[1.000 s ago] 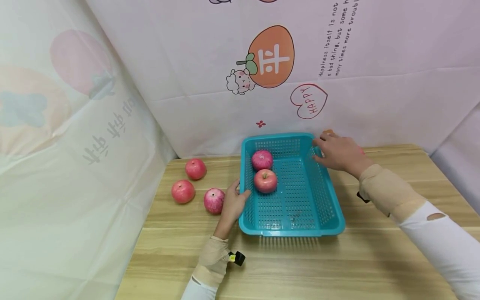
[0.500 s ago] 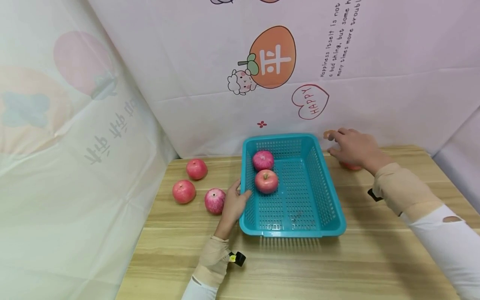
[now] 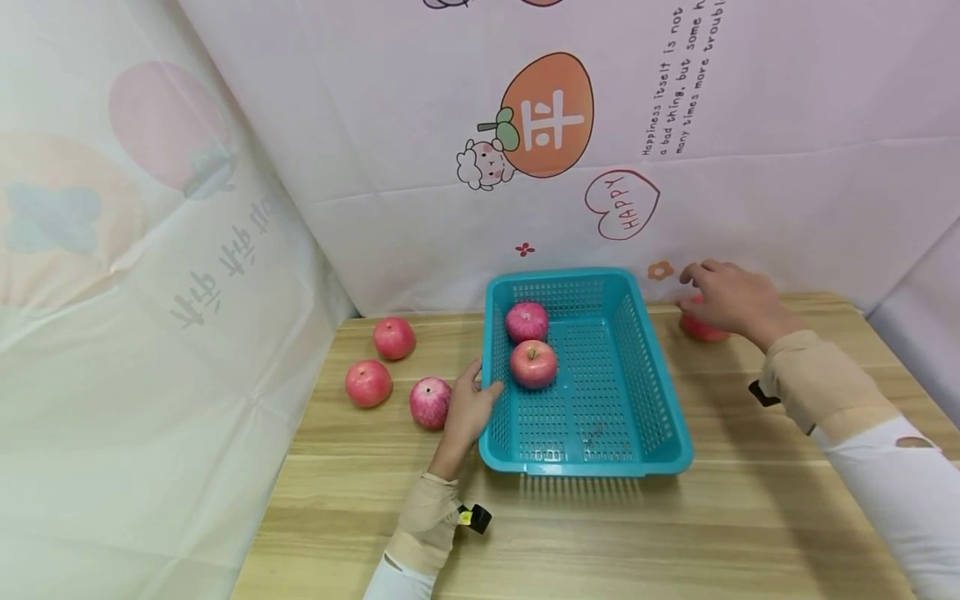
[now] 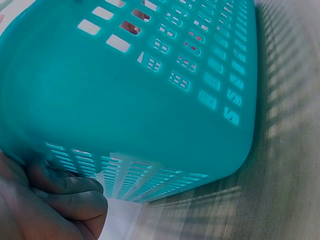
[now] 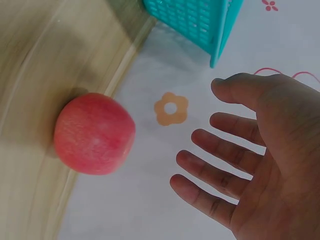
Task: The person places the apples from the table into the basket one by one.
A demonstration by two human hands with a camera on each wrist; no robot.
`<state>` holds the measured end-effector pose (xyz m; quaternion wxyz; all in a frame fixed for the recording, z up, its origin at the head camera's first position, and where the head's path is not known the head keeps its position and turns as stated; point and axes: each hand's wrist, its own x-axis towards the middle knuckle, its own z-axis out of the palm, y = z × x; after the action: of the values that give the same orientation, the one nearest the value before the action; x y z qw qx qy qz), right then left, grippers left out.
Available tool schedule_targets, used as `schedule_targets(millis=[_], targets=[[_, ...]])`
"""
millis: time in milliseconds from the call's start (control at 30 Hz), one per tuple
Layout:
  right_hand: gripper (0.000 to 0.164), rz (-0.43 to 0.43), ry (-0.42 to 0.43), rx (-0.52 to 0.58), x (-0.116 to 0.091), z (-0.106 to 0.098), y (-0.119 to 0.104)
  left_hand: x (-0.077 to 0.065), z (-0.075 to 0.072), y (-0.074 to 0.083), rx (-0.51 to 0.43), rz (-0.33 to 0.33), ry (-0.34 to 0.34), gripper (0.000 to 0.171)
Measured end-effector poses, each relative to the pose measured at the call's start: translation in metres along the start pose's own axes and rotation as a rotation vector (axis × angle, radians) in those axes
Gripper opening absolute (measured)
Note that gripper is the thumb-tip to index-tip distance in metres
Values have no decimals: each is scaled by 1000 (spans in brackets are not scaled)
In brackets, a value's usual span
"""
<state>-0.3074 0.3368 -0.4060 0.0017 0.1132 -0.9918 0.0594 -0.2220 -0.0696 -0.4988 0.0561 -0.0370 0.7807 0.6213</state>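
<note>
A teal plastic basket (image 3: pixel 592 469) stands on the table with a striped pink apple (image 3: pixel 527 322) and a red-yellow apple (image 3: pixel 533 364) inside along its left wall. My left hand (image 3: pixel 467 415) grips the basket's left rim, thumb over the top; in the left wrist view, bent fingers (image 4: pixel 75 200) lie against the outer wall. To the right of the basket, my right hand (image 3: pixel 733 302) hovers over a red apple (image 3: pixel 703 327), partly covering it in the head view. The right wrist view shows this apple (image 5: pixel 94 133) apart from my spread fingers.
Left of the basket sit two red apples (image 3: pixel 393 338) and a streaked pink apple (image 3: pixel 431 402), the latter close to my left hand. A printed white cloth (image 3: pixel 405 208) hangs behind the wooden table (image 3: pixel 570 542), and another hangs on the left.
My right hand has moved from the basket's right rim rightward to above the red apple there. The left hand stays on the left rim, and the basket has not visibly moved.
</note>
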Motion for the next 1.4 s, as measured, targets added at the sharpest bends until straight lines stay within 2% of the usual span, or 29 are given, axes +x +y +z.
schedule_targets(millis=[600, 1100, 1400], targets=[[54, 21, -63, 36, 0, 18, 19, -1, 0, 1, 13, 0, 8, 58], [67, 18, -80, 48, 1, 32, 27, -1, 0, 0, 3, -14, 1, 58], [69, 22, -75, 56, 1, 38, 34, -1, 0, 2, -4, -9, -5, 57]])
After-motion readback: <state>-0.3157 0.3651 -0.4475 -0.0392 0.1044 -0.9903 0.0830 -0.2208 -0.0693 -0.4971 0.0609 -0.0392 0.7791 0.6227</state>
